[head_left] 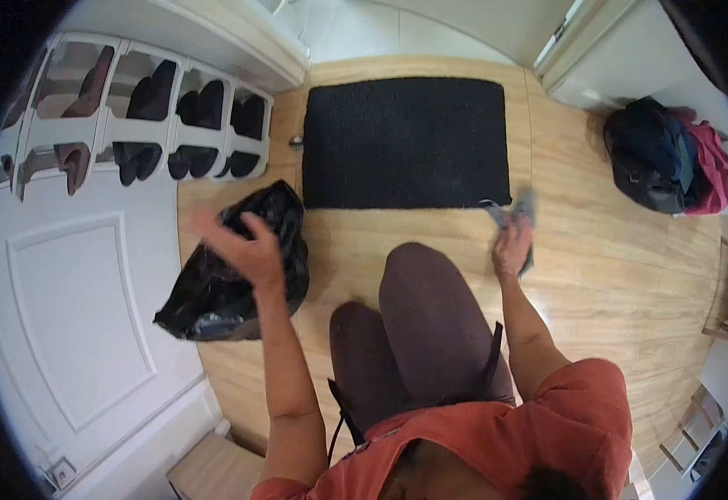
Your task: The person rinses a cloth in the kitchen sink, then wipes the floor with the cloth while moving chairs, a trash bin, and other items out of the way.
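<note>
My left hand is over a black plastic bag, its fingers apart and somewhat blurred. Nothing shows between them, and I cannot tell whether they touch the bag. The bag lies crumpled on the wooden floor beside my left knee. My right hand is closed on a grey cloth at the floor, close to the near right corner of a black doormat. Parts of the cloth stick out past the fingers and beside the palm.
A white shoe rack with several pairs of shoes stands at the left, above a white panelled door. A dark bag and a red cloth are at the far right. Beyond the mat is a doorway with a pale floor.
</note>
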Available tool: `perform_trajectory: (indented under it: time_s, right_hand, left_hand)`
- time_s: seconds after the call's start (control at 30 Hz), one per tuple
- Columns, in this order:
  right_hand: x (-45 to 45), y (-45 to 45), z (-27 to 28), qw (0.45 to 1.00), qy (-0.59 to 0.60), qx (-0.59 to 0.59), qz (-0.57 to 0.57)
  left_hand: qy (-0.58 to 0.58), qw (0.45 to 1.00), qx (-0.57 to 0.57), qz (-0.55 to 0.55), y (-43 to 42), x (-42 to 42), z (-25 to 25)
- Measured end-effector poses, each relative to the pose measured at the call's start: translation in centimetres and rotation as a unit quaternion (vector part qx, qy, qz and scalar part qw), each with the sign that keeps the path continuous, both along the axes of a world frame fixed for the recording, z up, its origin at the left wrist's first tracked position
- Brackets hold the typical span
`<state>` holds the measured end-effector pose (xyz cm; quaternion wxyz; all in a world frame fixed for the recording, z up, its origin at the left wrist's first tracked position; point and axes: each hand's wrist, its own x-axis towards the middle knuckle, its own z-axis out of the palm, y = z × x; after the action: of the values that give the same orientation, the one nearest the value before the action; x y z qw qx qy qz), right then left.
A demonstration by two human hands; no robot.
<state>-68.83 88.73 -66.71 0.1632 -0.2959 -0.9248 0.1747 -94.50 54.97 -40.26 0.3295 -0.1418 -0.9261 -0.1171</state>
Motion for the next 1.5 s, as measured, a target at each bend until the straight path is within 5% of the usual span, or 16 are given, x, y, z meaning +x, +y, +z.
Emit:
perform_trajectory:
  time_s: [0.07,0.1,0.2,0.27,0.5,0.6,0.67,0.8,0.9,0.97,1.03,1.27,1.37,1.4,1.47,1.5]
  right_hand:
    - [-2.2,2.1,0.1,0.979,0.022,0.099,-0.175]
    - [-3.3,3.8,-0.2,0.978,0.022,0.105,-0.181]
    - [-8.2,9.9,-1.3,0.969,0.029,0.119,-0.215]
    - [-12.0,14.8,-2.0,0.989,0.069,0.075,-0.112]
    - [-27.9,23.3,-0.7,0.966,0.045,-0.236,0.093]
    - [-33.5,22.5,1.0,0.946,0.032,-0.293,0.138]
    - [-38.1,21.0,2.3,0.939,-0.061,-0.309,0.138]
    - [-46.1,16.5,1.9,0.896,-0.085,-0.268,0.343]
    - [-50.9,8.4,0.7,0.867,0.021,-0.315,0.387]
    - [-54.5,4.2,-2.9,0.854,0.069,-0.198,0.475]
    - [-56.2,-2.0,-2.5,0.884,0.009,-0.046,0.465]
    - [-49.7,-14.8,-2.1,0.802,0.055,-0.116,0.583]
    - [-45.1,-11.9,-0.6,0.802,0.050,-0.124,0.582]
    - [-44.1,-10.1,-0.6,0.813,0.039,-0.116,0.570]
    - [-42.5,-5.0,-0.9,0.934,0.133,0.025,0.331]
    - [-42.6,-1.4,-1.0,0.956,-0.028,0.024,0.290]
  left_hand:
    - [-0.189,0.972,0.113,-0.087,2.6,-1.6,-4.3]
    - [-0.302,0.931,0.173,-0.105,3.7,-2.2,-6.1]
    - [-0.358,0.925,0.114,-0.058,3.8,-6.2,-14.3]
    - [-0.515,0.847,0.131,0.035,2.5,-9.4,-18.3]
    - [-0.504,0.838,0.140,0.153,4.3,-11.1,-22.9]
    - [-0.496,0.815,0.255,0.157,2.5,-9.4,-25.5]
    - [-0.531,0.752,0.345,0.182,4.1,-8.2,-20.6]
    - [-0.587,0.610,0.514,0.136,5.0,-4.5,-10.4]
    - [-0.585,0.502,0.607,0.192,5.2,-2.6,-2.5]
    - [-0.579,0.466,0.636,0.208,4.6,-1.6,0.6]
    - [-0.573,0.472,0.637,0.207,3.5,-0.2,2.3]
    - [-0.542,0.556,0.603,0.185,1.4,3.3,2.2]
    - [-0.527,0.591,0.586,0.173,1.0,4.7,1.7]
    - [-0.524,0.603,0.578,0.169,0.8,4.9,1.5]
    - [-0.516,0.626,0.563,0.157,0.6,5.3,0.9]
    - [-0.510,0.638,0.556,0.154,0.4,5.5,0.7]
